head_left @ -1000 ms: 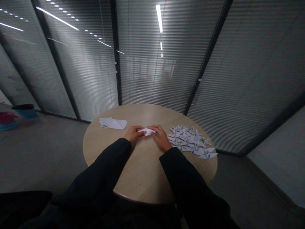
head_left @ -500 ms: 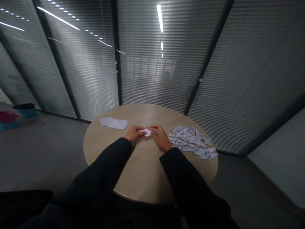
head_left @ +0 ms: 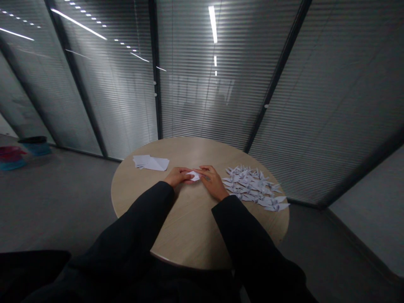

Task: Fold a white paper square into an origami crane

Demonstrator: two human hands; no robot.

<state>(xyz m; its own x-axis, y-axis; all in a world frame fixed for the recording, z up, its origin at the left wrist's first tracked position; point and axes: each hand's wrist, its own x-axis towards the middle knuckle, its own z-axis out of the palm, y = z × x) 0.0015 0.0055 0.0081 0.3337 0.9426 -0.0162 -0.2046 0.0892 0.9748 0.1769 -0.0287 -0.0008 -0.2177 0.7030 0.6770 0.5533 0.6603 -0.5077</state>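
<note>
A small folded piece of white paper (head_left: 195, 176) is between my two hands, over the middle of the round table. My left hand (head_left: 179, 176) pinches its left side between thumb and fingers. On the other side, my right hand (head_left: 212, 181) has its thumb and fingertips closed on the paper's right edge. Fingers cover parts of the paper, so its full shape is hidden. Close beyond my right hand lies a pile of folded white paper cranes (head_left: 252, 187). To the left of my left hand is a small stack of flat white paper sheets (head_left: 151, 163).
The light wooden round table (head_left: 189, 235) stands in front of me. Behind it rises a glass partition with blinds (head_left: 202, 105) in dark frames. Lined bins (head_left: 36, 146) stand on the grey floor at far left. A white wall (head_left: 372, 219) is at the right.
The fingers of my right hand have shifted slightly at the paper's edge. Both hands stay on the paper, and the crane pile and sheets look the same.
</note>
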